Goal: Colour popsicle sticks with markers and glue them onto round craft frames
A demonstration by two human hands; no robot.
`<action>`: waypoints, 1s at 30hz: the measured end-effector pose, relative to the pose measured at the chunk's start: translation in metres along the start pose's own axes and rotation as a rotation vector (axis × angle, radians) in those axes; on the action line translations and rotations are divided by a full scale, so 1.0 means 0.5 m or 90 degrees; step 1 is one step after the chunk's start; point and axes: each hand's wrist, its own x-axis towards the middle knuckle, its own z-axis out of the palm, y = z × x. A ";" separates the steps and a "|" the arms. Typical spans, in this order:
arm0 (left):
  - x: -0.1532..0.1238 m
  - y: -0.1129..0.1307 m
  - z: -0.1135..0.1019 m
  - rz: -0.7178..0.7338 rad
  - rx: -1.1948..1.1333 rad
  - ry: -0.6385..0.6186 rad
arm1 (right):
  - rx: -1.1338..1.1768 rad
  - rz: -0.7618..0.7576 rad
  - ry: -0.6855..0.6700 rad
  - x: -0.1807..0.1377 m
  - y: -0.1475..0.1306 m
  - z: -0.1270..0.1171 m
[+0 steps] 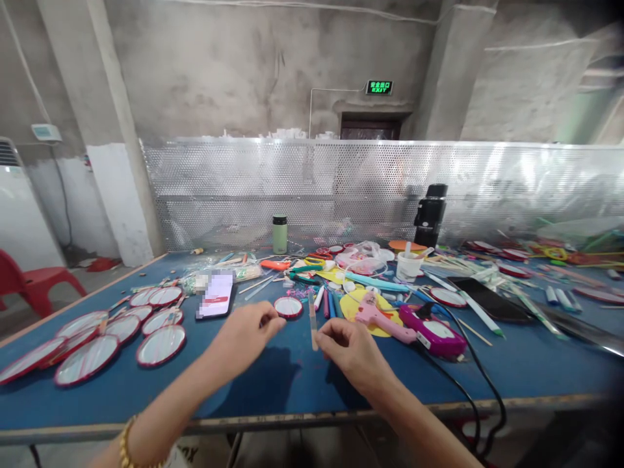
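My right hand (351, 351) pinches a thin pale stick (312, 315) and holds it upright over the blue table (292, 383). My left hand (244, 338) hovers just left of it with fingers curled and thumb and forefinger pressed together; what they hold, if anything, is too small to see. A small round red-rimmed disc (288, 307) lies just beyond both hands. A pink glue gun (377, 315) rests on yellow paper to the right of my right hand.
Several red-rimmed oval discs (97, 331) lie at the left. A phone (216, 294) sits behind my left hand, a second dark phone (490, 299) at right. Pens, scissors, a white cup (407, 265), a green flask (279, 234) and a black cable (468, 364) crowd the far and right side.
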 end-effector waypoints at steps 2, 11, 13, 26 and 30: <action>0.029 -0.026 -0.026 0.004 0.096 -0.006 | -0.057 0.015 -0.008 0.003 -0.005 -0.012; 0.119 -0.039 0.025 0.043 0.262 -0.045 | -0.288 0.060 -0.030 0.011 -0.010 -0.022; 0.133 -0.035 0.040 0.038 0.267 -0.045 | -0.281 0.059 -0.021 0.014 -0.007 -0.017; 0.159 -0.064 0.056 0.046 0.220 -0.084 | -0.269 0.057 -0.007 0.021 -0.002 0.008; 0.129 -0.062 0.039 0.044 0.211 -0.089 | -0.300 0.048 -0.005 0.031 -0.015 0.004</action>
